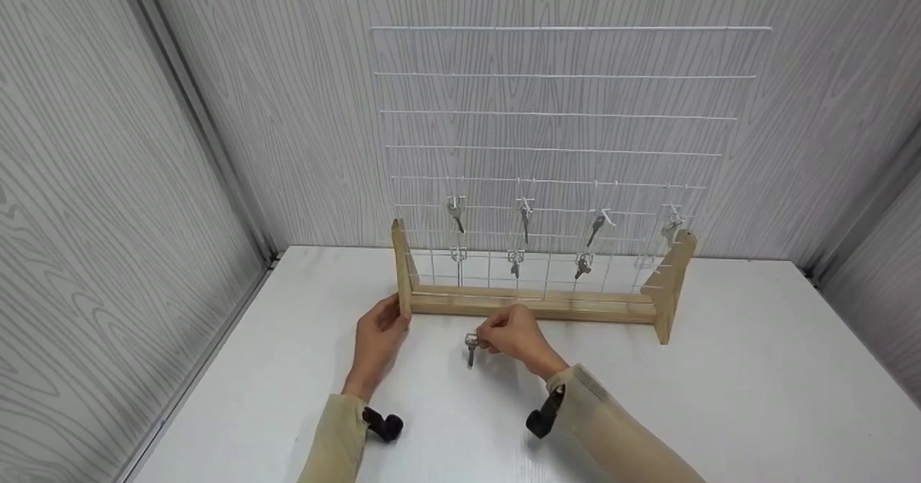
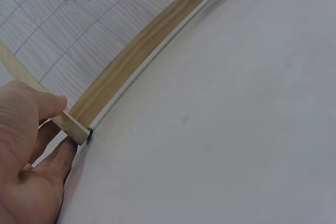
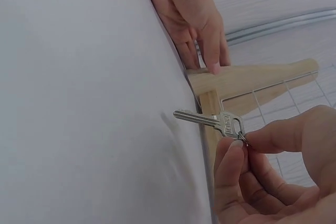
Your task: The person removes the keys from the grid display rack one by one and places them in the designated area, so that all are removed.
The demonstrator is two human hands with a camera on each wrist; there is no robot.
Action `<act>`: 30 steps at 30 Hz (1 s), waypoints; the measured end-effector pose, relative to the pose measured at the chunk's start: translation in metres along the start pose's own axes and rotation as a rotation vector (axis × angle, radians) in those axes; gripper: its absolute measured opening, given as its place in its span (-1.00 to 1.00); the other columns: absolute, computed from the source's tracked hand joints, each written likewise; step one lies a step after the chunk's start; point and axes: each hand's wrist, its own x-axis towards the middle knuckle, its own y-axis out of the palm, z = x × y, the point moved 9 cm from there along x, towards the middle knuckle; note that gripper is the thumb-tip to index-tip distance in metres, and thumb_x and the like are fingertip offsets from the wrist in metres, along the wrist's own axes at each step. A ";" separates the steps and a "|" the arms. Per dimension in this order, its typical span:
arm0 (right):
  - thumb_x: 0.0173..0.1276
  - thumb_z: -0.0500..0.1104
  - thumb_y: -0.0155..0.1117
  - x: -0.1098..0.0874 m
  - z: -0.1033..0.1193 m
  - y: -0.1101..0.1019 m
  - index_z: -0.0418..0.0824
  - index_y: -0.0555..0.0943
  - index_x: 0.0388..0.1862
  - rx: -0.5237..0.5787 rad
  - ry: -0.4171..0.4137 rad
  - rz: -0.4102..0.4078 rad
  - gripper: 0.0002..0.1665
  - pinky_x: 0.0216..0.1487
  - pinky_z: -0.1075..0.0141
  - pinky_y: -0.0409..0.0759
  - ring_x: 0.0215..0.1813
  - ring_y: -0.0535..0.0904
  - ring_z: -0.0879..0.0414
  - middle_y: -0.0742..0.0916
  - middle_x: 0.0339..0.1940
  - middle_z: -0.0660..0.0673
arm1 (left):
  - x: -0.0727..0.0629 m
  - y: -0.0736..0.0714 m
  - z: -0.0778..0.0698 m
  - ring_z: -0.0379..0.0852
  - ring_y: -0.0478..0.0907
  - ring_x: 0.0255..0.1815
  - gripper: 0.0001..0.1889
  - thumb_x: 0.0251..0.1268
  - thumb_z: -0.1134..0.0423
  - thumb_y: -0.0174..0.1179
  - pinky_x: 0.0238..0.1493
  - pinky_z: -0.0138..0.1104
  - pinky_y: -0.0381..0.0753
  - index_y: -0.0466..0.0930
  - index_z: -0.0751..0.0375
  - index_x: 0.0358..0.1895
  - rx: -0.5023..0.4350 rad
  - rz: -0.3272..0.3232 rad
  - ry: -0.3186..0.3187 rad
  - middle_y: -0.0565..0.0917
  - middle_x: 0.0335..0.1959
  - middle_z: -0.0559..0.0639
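My right hand (image 1: 514, 335) pinches a small ring between thumb and fingertips, in front of the wooden base. A silver key (image 3: 210, 121) hangs from that ring, its blade pointing away from the fingers in the right wrist view. With thumb and fingers on either side, my left hand (image 2: 31, 145) grips the lower front end of the left wooden upright (image 1: 403, 267). This upright is part of a stand that carries a white wire grid (image 1: 547, 150). Keys hang from several hooks on the grid, among them a key (image 1: 455, 213) in the upper row.
A bare hook (image 1: 459, 254) sits at the left of the lower row. The right wooden upright (image 1: 673, 285) closes off the stand's far end. The stand rests on a white table (image 1: 719, 411), with patterned panels (image 1: 86, 145) at the left and behind.
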 end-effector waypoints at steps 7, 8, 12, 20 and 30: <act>0.41 -0.30 0.38 0.002 -0.002 0.014 -0.34 0.81 -0.27 0.007 0.010 0.016 -0.87 -0.20 0.30 0.86 -0.30 0.79 0.13 0.85 -0.30 -0.14 | 0.000 -0.001 0.001 0.15 0.51 0.52 -0.48 0.54 0.37 0.27 0.46 -0.19 0.64 0.50 0.20 0.50 0.003 -0.007 -0.015 0.58 0.46 0.23; 0.41 -0.31 0.37 0.002 -0.002 0.016 -0.34 0.81 -0.27 0.006 0.014 0.016 -0.87 -0.21 0.31 0.85 -0.30 0.79 0.13 0.85 -0.30 -0.14 | -0.001 -0.001 0.000 0.17 0.51 0.52 -0.48 0.54 0.37 0.27 0.48 -0.17 0.63 0.50 0.22 0.51 0.008 -0.008 -0.009 0.57 0.46 0.24; 0.39 -0.32 0.36 0.003 -0.003 0.018 -0.32 0.81 -0.29 -0.025 0.018 0.000 -0.88 -0.27 0.36 0.81 -0.30 0.76 0.14 0.85 -0.30 -0.13 | -0.001 -0.001 -0.003 0.22 0.50 0.52 -0.48 0.55 0.37 0.26 0.51 -0.11 0.60 0.48 0.28 0.51 0.023 -0.010 0.014 0.57 0.46 0.30; 0.38 -0.32 0.40 0.001 0.002 0.020 -0.29 0.79 -0.37 -0.112 -0.040 -0.011 -0.88 -0.45 0.44 0.60 -0.38 0.70 0.16 0.85 -0.31 -0.12 | 0.000 0.000 -0.002 0.18 0.51 0.51 -0.48 0.55 0.38 0.26 0.50 -0.14 0.61 0.49 0.24 0.51 0.022 -0.005 0.010 0.58 0.46 0.26; 0.34 -0.30 0.45 0.000 0.001 0.022 -0.26 0.81 -0.41 -0.177 -0.032 -0.010 -0.88 -0.50 0.45 0.58 -0.46 0.66 0.19 0.83 -0.45 -0.08 | -0.001 0.001 0.000 0.20 0.49 0.53 -0.48 0.56 0.38 0.24 0.50 -0.13 0.61 0.48 0.22 0.52 -0.010 0.006 -0.011 0.56 0.47 0.26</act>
